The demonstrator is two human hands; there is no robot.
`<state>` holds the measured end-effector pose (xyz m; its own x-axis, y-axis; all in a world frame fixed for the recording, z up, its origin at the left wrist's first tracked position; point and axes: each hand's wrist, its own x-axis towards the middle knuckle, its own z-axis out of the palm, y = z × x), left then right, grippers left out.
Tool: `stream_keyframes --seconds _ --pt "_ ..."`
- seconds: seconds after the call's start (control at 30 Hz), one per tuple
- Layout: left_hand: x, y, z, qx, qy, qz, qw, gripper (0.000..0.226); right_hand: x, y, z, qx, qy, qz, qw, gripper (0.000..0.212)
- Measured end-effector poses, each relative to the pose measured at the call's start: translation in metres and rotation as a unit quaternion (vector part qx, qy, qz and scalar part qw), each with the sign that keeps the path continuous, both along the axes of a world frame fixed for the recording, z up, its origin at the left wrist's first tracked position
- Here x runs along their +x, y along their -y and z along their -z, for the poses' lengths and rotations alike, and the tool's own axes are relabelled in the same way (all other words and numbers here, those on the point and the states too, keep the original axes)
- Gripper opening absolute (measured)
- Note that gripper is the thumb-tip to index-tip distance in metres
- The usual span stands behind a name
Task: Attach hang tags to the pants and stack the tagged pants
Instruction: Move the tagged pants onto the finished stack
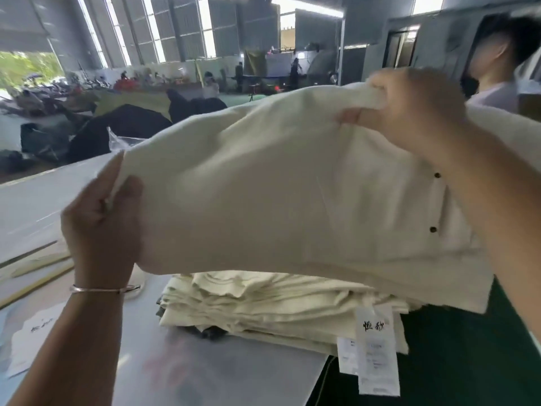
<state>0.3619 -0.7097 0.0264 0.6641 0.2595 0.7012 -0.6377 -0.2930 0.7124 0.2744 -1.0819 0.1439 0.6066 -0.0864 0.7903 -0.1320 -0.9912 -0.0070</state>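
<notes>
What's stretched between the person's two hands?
In the head view, cream pants span from left hand to right hand, above the stack.

the hang tags (377, 356) and the loose tags (35, 332) carry black brush-style characters; too blurred to read.

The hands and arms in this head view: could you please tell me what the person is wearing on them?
Both forearms are bare, with no sleeves or gloves in view. The left hand has a thin metal bangle around the wrist, silvery with a pinkish tint and slightly open on one side. The right hand shows no ring, watch or bracelet on the part that is visible.
</notes>
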Motion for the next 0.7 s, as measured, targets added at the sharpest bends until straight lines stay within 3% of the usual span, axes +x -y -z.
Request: stream_keyframes --seconds 0.07,0.17,0.23,0.3,0.37,0.43,0.57,0.63,0.7 --pt "0.024 0.013 0.011 0.022 -0.027 -0.052 0.998 0.050 0.046 0.006 0.006 -0.020 -0.026 0.015 0.999 0.078" --pt "0.058 0.027 0.052 0.141 -0.164 -0.089 0.972 0.060 0.106 0.004 0.052 -0.056 -0.183 0.091 0.977 0.073" --pt "0.070 0.037 0.091 0.332 -0.236 -0.097 0.908 0.055 0.124 -0.003 0.102 -0.035 -0.311 0.068 0.947 0.065" --pt "0.068 0.053 0.124 0.458 -0.267 -0.043 0.847 0.045 0.127 -0.009 0.157 -0.012 -0.436 -0.018 0.899 0.055" --pt "0.066 0.069 0.152 0.540 -0.293 0.047 0.788 0.050 0.121 -0.017 0.199 -0.040 -0.516 -0.067 0.853 0.049" --pt "0.064 0.079 0.169 0.558 -0.354 0.072 0.747 0.047 0.115 -0.023 0.216 -0.085 -0.513 -0.077 0.851 0.048" --pt "0.067 0.074 0.172 0.531 -0.376 0.080 0.755 0.040 0.117 -0.025 0.218 -0.080 -0.503 -0.067 0.858 0.047" --pt "0.058 0.064 0.163 0.471 -0.360 0.128 0.795 0.033 0.120 -0.037 0.214 -0.036 -0.507 -0.079 0.857 0.044" --pt "0.039 0.045 0.153 0.352 -0.373 0.163 0.843 0.020 0.123 -0.066 0.209 0.069 -0.494 -0.147 0.854 0.038"
